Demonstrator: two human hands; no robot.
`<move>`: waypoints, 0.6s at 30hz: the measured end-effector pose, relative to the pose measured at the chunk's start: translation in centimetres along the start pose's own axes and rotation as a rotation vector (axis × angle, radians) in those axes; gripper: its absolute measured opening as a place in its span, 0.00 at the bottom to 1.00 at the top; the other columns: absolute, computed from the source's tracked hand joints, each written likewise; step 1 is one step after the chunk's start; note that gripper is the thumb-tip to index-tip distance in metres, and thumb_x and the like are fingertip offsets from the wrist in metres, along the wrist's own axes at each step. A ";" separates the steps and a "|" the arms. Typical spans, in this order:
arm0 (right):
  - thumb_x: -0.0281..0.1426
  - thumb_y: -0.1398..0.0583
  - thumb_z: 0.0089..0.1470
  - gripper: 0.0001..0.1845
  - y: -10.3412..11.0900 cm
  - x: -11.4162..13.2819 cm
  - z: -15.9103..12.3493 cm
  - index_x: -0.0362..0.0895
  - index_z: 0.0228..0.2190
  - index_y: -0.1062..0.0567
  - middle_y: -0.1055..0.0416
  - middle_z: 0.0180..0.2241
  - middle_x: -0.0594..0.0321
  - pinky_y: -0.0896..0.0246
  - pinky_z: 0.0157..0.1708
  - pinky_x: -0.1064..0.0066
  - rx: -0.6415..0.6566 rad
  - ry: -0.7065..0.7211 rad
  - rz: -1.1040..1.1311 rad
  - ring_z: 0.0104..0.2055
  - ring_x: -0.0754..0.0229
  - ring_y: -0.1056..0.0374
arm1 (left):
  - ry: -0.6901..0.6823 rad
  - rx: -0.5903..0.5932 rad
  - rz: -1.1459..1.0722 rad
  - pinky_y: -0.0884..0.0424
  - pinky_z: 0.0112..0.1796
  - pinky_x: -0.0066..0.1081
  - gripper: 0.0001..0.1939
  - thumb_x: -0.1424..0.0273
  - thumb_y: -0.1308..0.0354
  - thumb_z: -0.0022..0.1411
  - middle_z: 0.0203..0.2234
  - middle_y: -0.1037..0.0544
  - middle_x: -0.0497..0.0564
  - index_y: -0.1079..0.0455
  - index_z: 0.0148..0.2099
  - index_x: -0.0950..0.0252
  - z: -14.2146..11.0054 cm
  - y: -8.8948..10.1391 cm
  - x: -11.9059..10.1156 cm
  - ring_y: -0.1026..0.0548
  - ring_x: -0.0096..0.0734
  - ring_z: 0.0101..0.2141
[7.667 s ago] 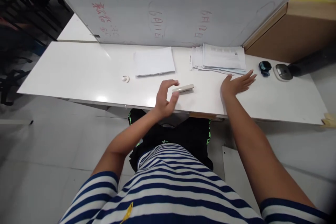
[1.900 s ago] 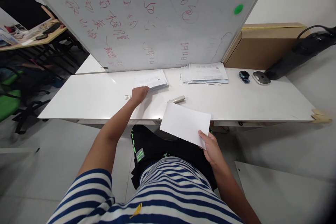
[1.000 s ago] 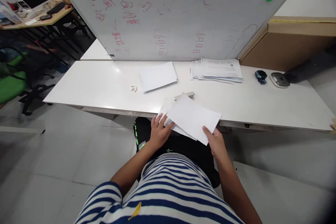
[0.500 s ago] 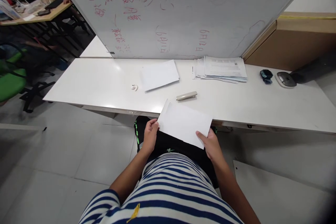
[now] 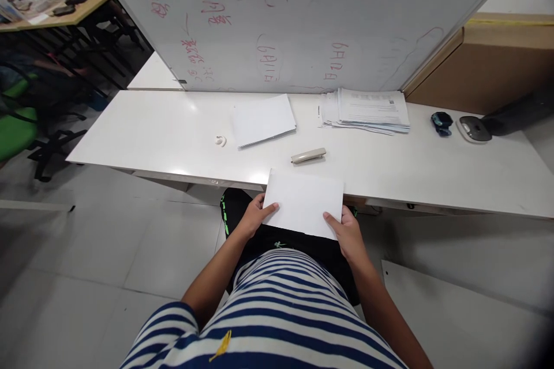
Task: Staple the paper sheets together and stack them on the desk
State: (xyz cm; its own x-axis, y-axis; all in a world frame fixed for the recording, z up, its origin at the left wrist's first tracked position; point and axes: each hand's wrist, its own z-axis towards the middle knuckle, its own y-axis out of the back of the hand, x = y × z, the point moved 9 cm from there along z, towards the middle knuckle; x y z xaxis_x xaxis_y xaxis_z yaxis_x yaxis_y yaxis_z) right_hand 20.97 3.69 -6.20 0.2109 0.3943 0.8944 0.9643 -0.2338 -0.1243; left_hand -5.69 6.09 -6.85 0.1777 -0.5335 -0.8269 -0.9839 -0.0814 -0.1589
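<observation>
Sheets of white paper [image 5: 303,202] are held between my hands at the table's front edge, above my lap; their upper face is blank. My left hand [image 5: 255,214] pinches the left edge, thumb on top. The right edge is gripped by my right hand [image 5: 347,230], its thumb also on top and the fingers hidden underneath. Just beyond the paper lies a light grey stapler [image 5: 309,155] on the white table [image 5: 173,144]. Behind it to the left is a blank-topped paper pile [image 5: 265,120], and to the right a stack of printed sheets [image 5: 372,108].
A small white curved object [image 5: 220,140] lies left of the paper pile. On the right are a dark watch [image 5: 442,123], a grey-and-white rounded device [image 5: 475,128] and a cardboard box [image 5: 497,66]. A whiteboard [image 5: 303,23] stands along the table's back edge.
My left hand has taken paper from the left pile and brought it to the sheets in my right hand. The fanned sheets now lie lined up, held at both ends.
</observation>
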 end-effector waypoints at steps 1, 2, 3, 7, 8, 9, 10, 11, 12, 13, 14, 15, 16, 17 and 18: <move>0.43 0.30 0.44 0.28 0.0 0.1 0.0 0.44 0.45 0.27 0.23 0.45 0.54 0.35 0.50 0.56 0.003 -0.001 -0.010 0.46 0.50 0.27 | 0.009 0.005 0.018 0.28 0.40 0.35 0.32 0.57 0.27 0.44 0.40 0.20 0.57 0.29 0.48 0.68 -0.1 -0.1 0.0 0.22 0.37 0.36; 0.43 0.30 0.44 0.28 -0.1 0.1 -0.1 0.43 0.44 0.27 0.23 0.44 0.54 0.35 0.49 0.56 0.004 -0.002 -0.017 0.45 0.50 0.27 | 0.021 0.016 0.035 0.28 0.40 0.36 0.30 0.57 0.27 0.45 0.40 0.19 0.57 0.27 0.46 0.68 -0.3 -0.3 0.1 0.22 0.37 0.36; 0.43 0.30 0.43 0.28 -0.1 0.2 -0.1 0.43 0.44 0.26 0.22 0.44 0.54 0.34 0.49 0.56 0.003 -0.001 -0.017 0.45 0.50 0.27 | 0.033 0.034 0.048 0.28 0.39 0.36 0.28 0.56 0.28 0.46 0.39 0.19 0.57 0.26 0.45 0.68 -0.5 -0.6 0.2 0.22 0.38 0.35; 0.43 0.31 0.43 0.30 0.1 0.7 0.0 0.43 0.46 0.26 0.23 0.45 0.54 0.34 0.48 0.57 -0.012 0.035 0.004 0.44 0.50 0.27 | -0.034 0.112 0.067 0.27 0.39 0.37 0.27 0.56 0.29 0.47 0.40 0.19 0.57 0.25 0.46 0.67 -1.2 -1.5 -0.9 0.22 0.39 0.36; 0.43 0.31 0.44 0.30 0.2 1.1 0.0 0.43 0.47 0.26 0.23 0.45 0.54 0.34 0.47 0.57 -0.027 0.066 -0.010 0.44 0.50 0.27 | -0.074 0.121 0.087 0.27 0.39 0.37 0.27 0.56 0.29 0.48 0.41 0.19 0.57 0.25 0.46 0.67 -1.3 -1.7 -1.6 0.22 0.40 0.37; 0.43 0.32 0.44 0.30 0.2 1.8 0.0 0.42 0.47 0.26 0.23 0.45 0.53 0.34 0.47 0.57 -0.045 0.107 -0.038 0.44 0.50 0.27 | -0.117 0.124 0.118 0.27 0.40 0.37 0.26 0.56 0.30 0.49 0.41 0.19 0.56 0.24 0.46 0.67 -1.4 -1.8 -2.5 0.22 0.40 0.38; 0.43 0.32 0.45 0.29 0.2 2.8 0.0 0.42 0.47 0.26 0.23 0.44 0.53 0.34 0.46 0.57 -0.068 0.158 -0.079 0.43 0.50 0.27 | -0.163 0.123 0.154 0.27 0.40 0.37 0.25 0.56 0.31 0.50 0.40 0.19 0.56 0.24 0.45 0.67 -1.5 -1.8 -3.6 0.22 0.41 0.38; 0.43 0.33 0.46 0.28 0.1 3.9 -0.1 0.42 0.46 0.26 0.23 0.43 0.53 0.35 0.46 0.58 -0.089 0.212 -0.125 0.43 0.50 0.28 | -0.216 0.118 0.188 0.27 0.41 0.37 0.23 0.56 0.32 0.52 0.39 0.19 0.56 0.24 0.44 0.67 -1.6 -1.9 -4.9 0.22 0.41 0.38; 0.43 0.33 0.47 0.27 -0.3 5.1 -0.1 0.41 0.45 0.25 0.23 0.43 0.52 0.35 0.46 0.58 -0.103 0.266 -0.167 0.43 0.50 0.28 | -0.280 0.110 0.218 0.27 0.42 0.37 0.22 0.56 0.33 0.53 0.38 0.19 0.55 0.23 0.44 0.67 -1.8 -1.9 -6.5 0.22 0.41 0.39; 0.43 0.34 0.48 0.25 -0.8 6.3 -0.1 0.41 0.44 0.25 0.23 0.42 0.52 0.35 0.47 0.58 -0.105 0.316 -0.202 0.43 0.50 0.28 | -0.354 0.098 0.239 0.28 0.44 0.37 0.21 0.56 0.34 0.54 0.39 0.19 0.55 0.23 0.43 0.67 -1.9 -1.8 -8.1 0.23 0.41 0.40; 0.43 0.34 0.48 0.24 -1.7 7.4 0.0 0.40 0.43 0.24 0.23 0.41 0.52 0.35 0.47 0.59 -0.097 0.363 -0.230 0.43 0.50 0.28 | -0.432 0.084 0.252 0.28 0.46 0.37 0.20 0.57 0.35 0.55 0.40 0.19 0.55 0.23 0.45 0.66 -2.0 -1.7 -9.9 0.23 0.42 0.42; 0.43 0.35 0.49 0.23 -2.6 8.5 0.1 0.40 0.41 0.24 0.23 0.40 0.52 0.35 0.47 0.60 -0.084 0.406 -0.252 0.43 0.50 0.28 | -0.501 0.068 0.266 0.29 0.47 0.37 0.20 0.58 0.35 0.55 0.41 0.20 0.54 0.23 0.46 0.66 -2.2 -1.6 -11.5 0.24 0.42 0.43; 0.43 0.35 0.49 0.22 -3.7 9.4 0.3 0.40 0.40 0.23 0.23 0.38 0.53 0.35 0.46 0.61 -0.063 0.443 -0.274 0.42 0.50 0.28 | -0.552 0.048 0.277 0.29 0.47 0.37 0.21 0.59 0.34 0.54 0.41 0.20 0.54 0.24 0.47 0.65 -2.1 -1.3 -12.9 0.24 0.42 0.44; 0.44 0.36 0.50 0.21 -5.0 10.0 0.6 0.40 0.39 0.23 0.22 0.37 0.53 0.34 0.45 0.62 -0.036 0.468 -0.300 0.41 0.50 0.28 | -0.585 0.020 0.282 0.29 0.47 0.37 0.22 0.60 0.33 0.54 0.42 0.20 0.55 0.24 0.48 0.66 -2.0 -1.0 -14.0 0.24 0.42 0.44; 0.44 0.37 0.51 0.21 -6.3 10.5 1.0 0.40 0.38 0.22 0.22 0.35 0.54 0.34 0.43 0.62 -0.001 0.484 -0.329 0.40 0.50 0.28 | -0.600 -0.012 0.278 0.28 0.46 0.37 0.23 0.60 0.33 0.53 0.41 0.20 0.55 0.24 0.48 0.66 -1.7 -0.6 -14.8 0.24 0.43 0.44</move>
State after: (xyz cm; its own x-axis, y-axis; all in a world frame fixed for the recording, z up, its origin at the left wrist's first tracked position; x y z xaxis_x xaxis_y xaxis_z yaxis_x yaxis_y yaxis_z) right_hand 17.31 10.18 3.57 -0.1970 -0.0045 0.9804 0.9665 -0.1689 0.1934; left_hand -7.80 12.65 6.39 -0.1072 0.0259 -0.9939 -0.9941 -0.0197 0.1067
